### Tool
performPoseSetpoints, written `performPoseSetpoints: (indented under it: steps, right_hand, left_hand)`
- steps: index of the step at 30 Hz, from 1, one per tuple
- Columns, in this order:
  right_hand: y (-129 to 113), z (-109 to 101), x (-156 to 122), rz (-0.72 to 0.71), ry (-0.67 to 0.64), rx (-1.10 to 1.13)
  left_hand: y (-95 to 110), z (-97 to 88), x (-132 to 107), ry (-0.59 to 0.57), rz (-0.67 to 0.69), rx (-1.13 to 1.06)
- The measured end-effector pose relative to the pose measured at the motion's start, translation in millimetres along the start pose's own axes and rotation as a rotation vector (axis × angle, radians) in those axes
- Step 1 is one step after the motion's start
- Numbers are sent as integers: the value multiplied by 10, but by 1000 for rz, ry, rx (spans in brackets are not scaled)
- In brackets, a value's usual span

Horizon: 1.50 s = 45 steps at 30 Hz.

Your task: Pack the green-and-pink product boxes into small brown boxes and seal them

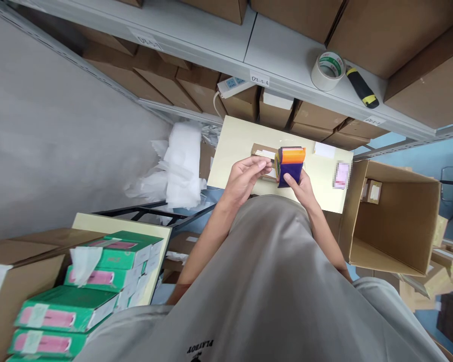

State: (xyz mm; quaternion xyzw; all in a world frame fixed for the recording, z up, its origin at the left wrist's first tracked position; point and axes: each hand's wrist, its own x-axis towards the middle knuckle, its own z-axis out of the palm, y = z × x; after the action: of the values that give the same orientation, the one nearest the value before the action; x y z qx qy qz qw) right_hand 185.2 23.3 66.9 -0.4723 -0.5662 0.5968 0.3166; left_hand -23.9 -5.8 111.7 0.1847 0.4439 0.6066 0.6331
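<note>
My right hand (303, 188) grips a dark purple and orange tape dispenser (292, 168), its thumb lying across the purple side. The orange end points away from me, above the pale yellow tabletop (232, 146). Just left of the dispenser, my left hand (245, 177) has thumb and fingertips pinched together; whatever is between them is too small to make out. Behind those fingertips lies a small brown cardboard box (257, 148) with white labels, partly hidden by the hand and dispenser.
A white label sheet (324, 150) and a blurred pink item (342, 175) lie on the tabletop. An open carton (394, 221) stands right. Green boxes (109, 256) are stacked left, near white foam wrap (183, 163). The shelf (279, 45) holds a tape roll (327, 70) and cutter (362, 88).
</note>
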Motion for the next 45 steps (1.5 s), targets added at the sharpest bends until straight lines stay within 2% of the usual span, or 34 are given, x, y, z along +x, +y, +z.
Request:
performPoseSetpoints:
  steps: [12,20,25,33,45]
  right_hand:
    - [-30,-2,7,35,-1,60]
    - [-8,-37,23,53,-1,33]
    - [-74,-34,18,75,19,57]
    - [-233,60,119,94,19,9]
    - [-529,615,214,153,103,-39]
  left_hand:
    - [-35,13,47,-2,-10,12]
    - [-46,-37,99,17,-17,36]
    - [-17,-56,127,29,-22,25]
    - [237,-172,160,11,-16,11]
    - [720,-691,326,-38,-74,-30]
